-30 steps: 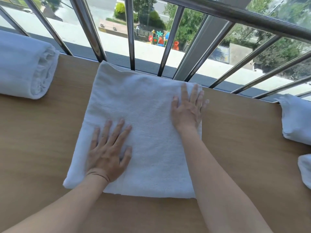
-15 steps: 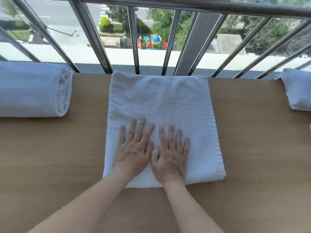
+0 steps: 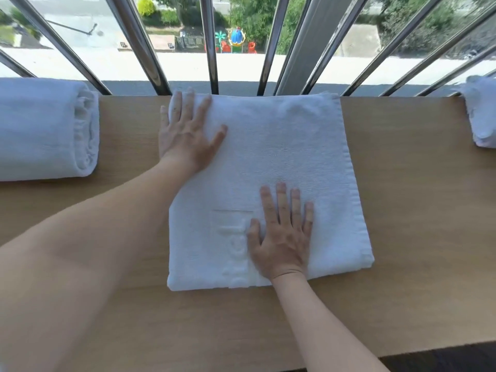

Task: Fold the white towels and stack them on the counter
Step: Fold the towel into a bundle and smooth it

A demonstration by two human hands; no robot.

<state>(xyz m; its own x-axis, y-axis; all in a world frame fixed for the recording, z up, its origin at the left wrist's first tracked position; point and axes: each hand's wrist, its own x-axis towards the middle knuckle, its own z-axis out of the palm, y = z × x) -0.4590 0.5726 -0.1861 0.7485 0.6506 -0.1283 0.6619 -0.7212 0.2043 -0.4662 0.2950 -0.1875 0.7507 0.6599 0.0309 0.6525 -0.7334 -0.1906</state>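
Observation:
A folded white towel (image 3: 290, 157) lies flat on the wooden counter (image 3: 418, 216), its far edge against the window bars. My left hand (image 3: 185, 132) presses flat on the towel's far left corner, fingers straight and spread. Near the front edge, my right hand (image 3: 281, 234) lies flat on the towel, fingers straight, beside a raised woven logo. A rolled white towel (image 3: 45, 127) rests on the counter at the left. Another white towel (image 3: 481, 116) shows partly at the right edge.
Metal window bars (image 3: 212, 44) run along the counter's far edge, with glass and a street behind them. The counter's front edge (image 3: 402, 353) shows at the lower right, with dark floor beyond it.
My hands were side by side at the towel's near middle. My left hand has slid to the far left corner; my right hand has shifted slightly right. The camera has moved closer.

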